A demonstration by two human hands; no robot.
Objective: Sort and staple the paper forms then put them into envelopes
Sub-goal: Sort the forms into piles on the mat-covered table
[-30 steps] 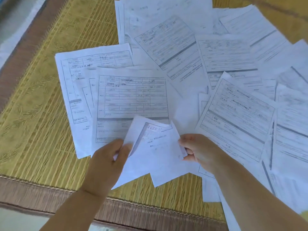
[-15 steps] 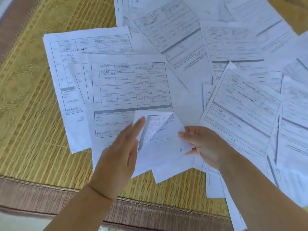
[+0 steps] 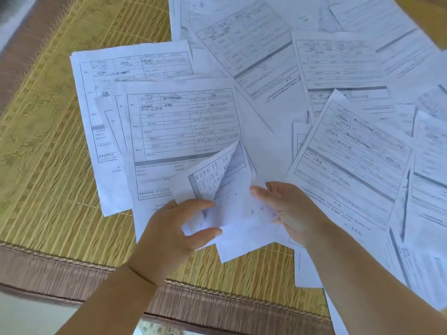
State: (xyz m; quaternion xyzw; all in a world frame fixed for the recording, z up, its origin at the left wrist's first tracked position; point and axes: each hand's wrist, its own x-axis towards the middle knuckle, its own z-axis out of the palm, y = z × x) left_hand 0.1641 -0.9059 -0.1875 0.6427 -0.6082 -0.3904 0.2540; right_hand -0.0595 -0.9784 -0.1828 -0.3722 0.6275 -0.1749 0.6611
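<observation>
Several white printed paper forms lie scattered over a yellow woven mat (image 3: pixel 48 165). Between my hands I hold a small stack of forms (image 3: pixel 232 213) just above the mat's near edge. My left hand (image 3: pixel 176 228) pinches a sheet of the stack between thumb and fingers and curls it up, showing its printed table side (image 3: pixel 210 177). My right hand (image 3: pixel 287 209) grips the stack's right edge, thumb on top. A flat form with a grid table (image 3: pixel 183 126) lies just behind the stack. No stapler or envelope is in view.
More forms overlap in a loose pile (image 3: pixel 338 68) across the back and right side, some hanging past the mat's near edge. The mat has a brown fabric border (image 3: pixel 72 269) at the front and left. Bare mat shows on the left.
My left hand went from a straight-fingered touch on the stack to pinching one sheet and curling it further up. My right hand kept its grip. The view shifted slightly down and left.
</observation>
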